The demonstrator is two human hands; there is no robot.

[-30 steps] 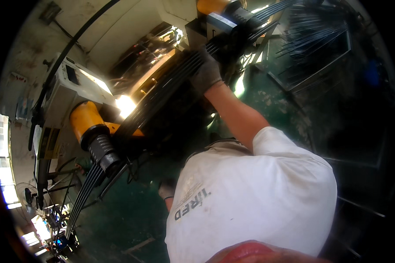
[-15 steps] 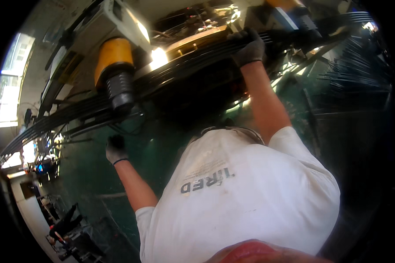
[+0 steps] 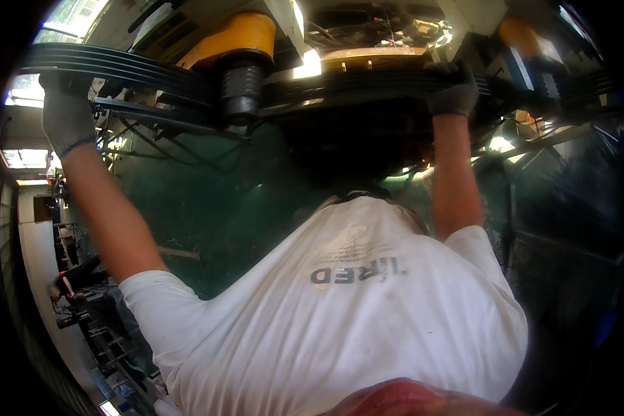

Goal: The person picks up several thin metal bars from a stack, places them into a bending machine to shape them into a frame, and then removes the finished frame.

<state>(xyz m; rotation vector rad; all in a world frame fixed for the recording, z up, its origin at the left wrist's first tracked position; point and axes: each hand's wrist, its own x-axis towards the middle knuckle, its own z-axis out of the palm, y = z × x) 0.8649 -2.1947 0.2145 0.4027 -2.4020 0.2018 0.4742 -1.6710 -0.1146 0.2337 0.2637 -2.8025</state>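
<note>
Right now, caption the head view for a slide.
Gloved left hand and right hand set apart along long dark bars.

Left hand [image 3: 68, 114], fingertips hidden by dark bars [image 3: 132, 67], background person [image 3: 80, 277] blurred

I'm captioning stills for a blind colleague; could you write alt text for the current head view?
Two gloved hands reach up to long dark bars, the left hand near their left end and the right hand farther right. A yellow-and-black fixture stands between them, above a green floor; a white shirt fills the foreground.
</note>
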